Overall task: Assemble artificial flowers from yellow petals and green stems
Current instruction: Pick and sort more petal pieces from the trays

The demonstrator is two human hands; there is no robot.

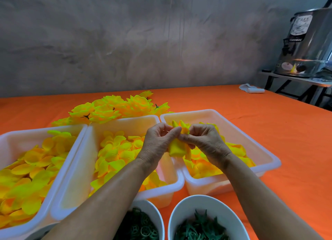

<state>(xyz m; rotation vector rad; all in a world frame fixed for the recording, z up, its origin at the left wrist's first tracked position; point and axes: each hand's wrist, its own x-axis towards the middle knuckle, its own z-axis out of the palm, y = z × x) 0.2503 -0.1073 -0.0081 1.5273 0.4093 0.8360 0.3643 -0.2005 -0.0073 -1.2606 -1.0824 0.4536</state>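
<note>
Now pinching a half-made yellow flower (pixel 177 148) between the left hand (pixel 158 140) and the right hand (pixel 204 140), fingers curled round it from both sides, thumbs nearly touching. Holding it up above the right white tray (pixel 269 160), petals poking out above and below the fingers. Sitting behind the trays on the orange cloth (pixel 287 128), a pile of finished flowers (pixel 115 108). Waiting near the arms, two bowls of green parts (pixel 201 225).
</note>
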